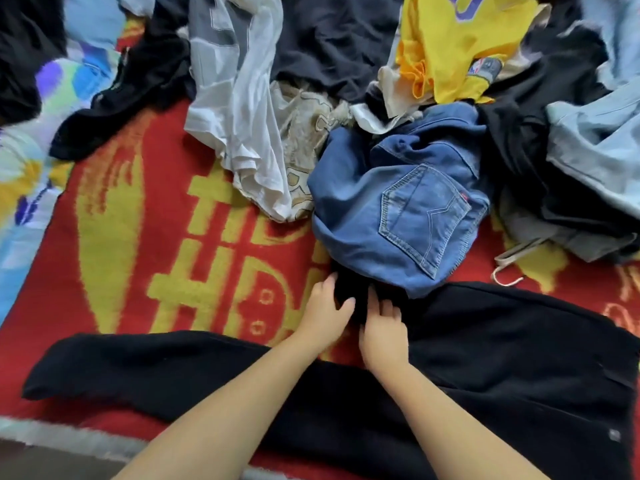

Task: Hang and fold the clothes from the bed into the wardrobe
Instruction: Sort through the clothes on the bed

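Head view: task judged at an early stage, with nothing seen hung or folded and no wardrobe in frame. Black garment (485, 358) spread flat along the near edge of the bed (114, 237), one long part running toward the near left corner, the wider part toward the near right corner; whether trousers or a long-sleeved top, cannot tell. Left hand (327, 311) on the far central part of this garment, thumb and fingers closed on a fold of the dark cloth in a pinch. Right hand (382, 332) just beside it, fingers spread and laid flat on the same cloth, pressing rather than gripping. Both hands close together, touching the garment just below the blue jeans (398, 209). Jeans crumpled, back pocket uppermost, lower edge overlapping the black garment. Remaining pile unsorted toward the far edge: white shirt (239, 109) to the left of the jeans, yellow jersey (460, 53) beyond them, dark fabric (332, 39) at far centre, pale blue denim piece (595, 140) at the right edge, further black items at far left and right. Current step judged as straightening or starting the first fold of the black garment. Outstanding: fold of this piece, handling of every other item, transfer to the wardrobe.
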`<action>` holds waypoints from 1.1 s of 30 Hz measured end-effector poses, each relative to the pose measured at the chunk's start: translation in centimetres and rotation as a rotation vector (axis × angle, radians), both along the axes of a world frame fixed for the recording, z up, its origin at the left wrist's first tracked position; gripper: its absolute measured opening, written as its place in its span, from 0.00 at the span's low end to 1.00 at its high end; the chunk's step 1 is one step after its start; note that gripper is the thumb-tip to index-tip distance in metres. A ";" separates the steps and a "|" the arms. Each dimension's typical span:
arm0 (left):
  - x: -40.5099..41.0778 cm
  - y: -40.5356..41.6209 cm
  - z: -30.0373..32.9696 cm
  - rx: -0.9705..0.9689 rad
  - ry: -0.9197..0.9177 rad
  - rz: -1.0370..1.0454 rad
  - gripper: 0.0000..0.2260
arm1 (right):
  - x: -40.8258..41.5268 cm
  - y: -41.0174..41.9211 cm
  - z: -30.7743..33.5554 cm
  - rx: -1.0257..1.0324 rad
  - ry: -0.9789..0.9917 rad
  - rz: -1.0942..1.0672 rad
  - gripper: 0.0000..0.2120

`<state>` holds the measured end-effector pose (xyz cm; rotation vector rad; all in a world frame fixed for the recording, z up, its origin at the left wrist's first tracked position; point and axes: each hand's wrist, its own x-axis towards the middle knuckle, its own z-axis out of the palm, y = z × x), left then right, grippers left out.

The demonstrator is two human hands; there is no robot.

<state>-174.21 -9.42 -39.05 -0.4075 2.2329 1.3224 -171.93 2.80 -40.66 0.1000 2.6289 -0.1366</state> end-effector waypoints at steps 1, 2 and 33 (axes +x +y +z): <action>-0.4 1.2 -0.5 -0.033 -0.025 -0.006 0.28 | -0.1 -0.2 -0.3 -0.023 -0.021 -0.012 0.33; -0.8 1.9 -1.0 -0.088 -0.040 -0.001 0.30 | 0.2 -0.4 -0.4 -0.075 -0.050 -0.017 0.31; 3.7 -27.5 1.0 0.809 -0.184 1.485 0.13 | 5.4 -3.7 0.9 -0.161 -0.425 0.630 0.29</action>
